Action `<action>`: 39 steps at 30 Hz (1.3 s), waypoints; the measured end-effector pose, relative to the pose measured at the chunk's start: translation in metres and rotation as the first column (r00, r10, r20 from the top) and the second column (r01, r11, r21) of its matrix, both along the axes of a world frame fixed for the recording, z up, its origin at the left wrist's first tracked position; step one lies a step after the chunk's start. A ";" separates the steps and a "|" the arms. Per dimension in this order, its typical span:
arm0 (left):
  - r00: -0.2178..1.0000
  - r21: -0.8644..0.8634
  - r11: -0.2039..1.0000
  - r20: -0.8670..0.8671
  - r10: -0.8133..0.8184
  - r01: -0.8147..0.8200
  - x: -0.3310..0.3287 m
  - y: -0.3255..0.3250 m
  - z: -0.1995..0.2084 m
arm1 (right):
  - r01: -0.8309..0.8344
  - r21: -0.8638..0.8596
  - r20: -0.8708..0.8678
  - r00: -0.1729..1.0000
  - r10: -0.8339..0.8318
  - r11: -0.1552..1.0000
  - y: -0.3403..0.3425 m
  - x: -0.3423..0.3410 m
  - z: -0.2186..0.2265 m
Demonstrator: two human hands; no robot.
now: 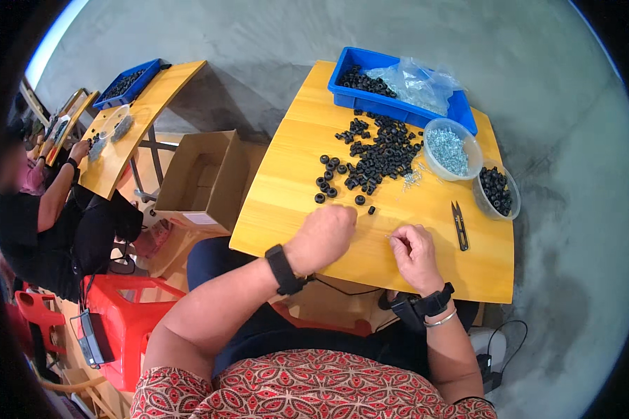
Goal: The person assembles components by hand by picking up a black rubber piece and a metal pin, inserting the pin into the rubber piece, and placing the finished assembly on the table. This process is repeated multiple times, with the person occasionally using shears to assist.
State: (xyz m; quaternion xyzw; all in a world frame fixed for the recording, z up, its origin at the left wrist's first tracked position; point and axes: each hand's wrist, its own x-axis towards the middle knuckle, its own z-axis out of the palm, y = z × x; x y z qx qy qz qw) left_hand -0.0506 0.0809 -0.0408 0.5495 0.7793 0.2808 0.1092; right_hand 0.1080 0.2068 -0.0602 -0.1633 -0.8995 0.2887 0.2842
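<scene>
My left hand [323,237] is curled into a closed shape over the near part of the wooden table [272,188]. Its fingertips are turned down and hidden, so what they hold, if anything, does not show. To the right, my right hand [416,255] pinches with thumb and forefinger; a tiny pale bit seems to show at the tips, too small to name. Just beyond both hands lies a heap of small black ring-shaped parts [386,150], with a loose black part [372,210] between them. A few small silvery pins [412,179] lie beside the heap.
A blue tray [405,110] holds black parts and a plastic bag. Clear tubs contain silvery pins [449,150] and black parts [495,192]. Black thread snips [460,225] lie at right. Leftward are a cardboard box [201,181], a red stool [119,307] and another person at a table.
</scene>
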 end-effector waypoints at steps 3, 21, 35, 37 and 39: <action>0.996 0.200 0.976 -0.028 -0.080 0.084 -0.007 0.017 0.002 | 0.020 -0.027 -0.006 1.000 -0.020 0.999 -0.004 -0.002 0.002; 0.999 0.096 0.994 -0.011 -0.050 0.051 -0.012 0.037 0.000 | 0.027 0.028 -0.002 1.000 -0.026 0.999 -0.003 -0.002 0.001; 0.984 -0.093 0.995 -0.168 -0.062 0.047 -0.008 0.037 0.017 | 0.020 0.054 -0.028 0.999 -0.018 0.998 -0.004 -0.004 0.000; 0.986 -0.073 0.994 -0.145 -0.087 0.077 -0.009 0.037 0.016 | 0.030 0.043 -0.019 0.999 -0.029 0.999 -0.005 -0.003 0.000; 0.977 -0.105 0.987 -0.165 -0.138 0.121 -0.009 0.039 0.016 | 0.028 0.041 -0.008 1.000 -0.028 0.999 -0.003 -0.003 -0.001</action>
